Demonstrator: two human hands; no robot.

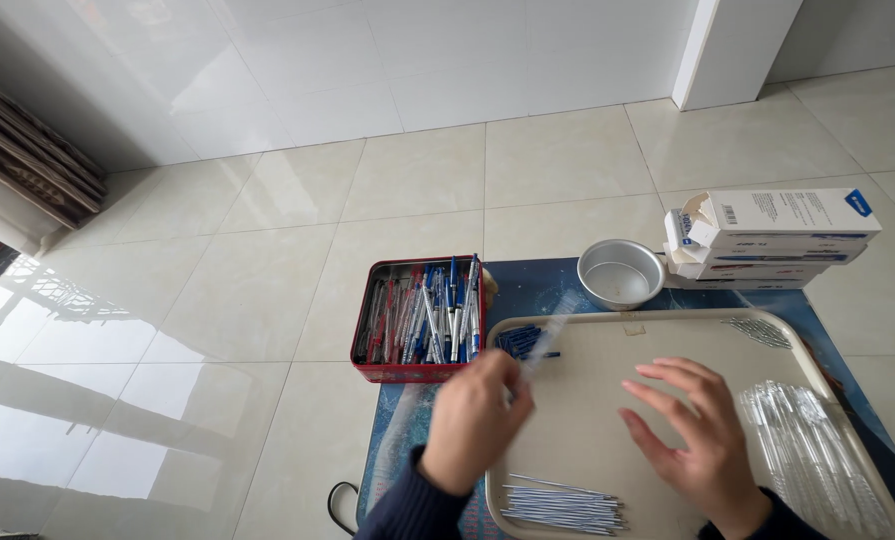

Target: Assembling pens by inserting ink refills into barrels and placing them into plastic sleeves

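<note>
So the red tin point(417, 372) at the left is packed with finished pens point(427, 322), blue and red ones mixed with clear barrels, all laid lengthwise and reaching the rim. Right beside it, on a blue mat point(542, 285), a big beige tray point(587, 400) is set, and several heaps are kept on it: a small pile of blue caps point(523, 342) at the top left corner, a bundle of thin refills point(562, 505) along the near edge, a wide spread of clear barrels point(812, 450) down the right side, and a little patch of what could be springs point(757, 330) at the top right, too small to be sure.

A round metal bowl point(620, 273) is placed just behind the tray; nothing can be made out inside it. Next to the bowl, white cardboard boxes point(767, 240) are stacked, the top one with its flap open, contents not visible.

The left hand point(472, 420) is closed around a clear pen barrel point(547, 335), which is blurred and pointed toward the blue caps, so its tip can't really be read. The right hand point(692, 430) is held flat and spread over the bare middle of the tray, fingers open, nothing gripped; whether it's actually touching the tray can't be told.

Both forearms, in dark sleeves, are cut off by the bottom edge. A black loop of cord point(342, 505) is seen at the mat's near left corner, mostly cropped. At the far left, a stack of brown slats point(27, 150) is only partly in frame.
</note>
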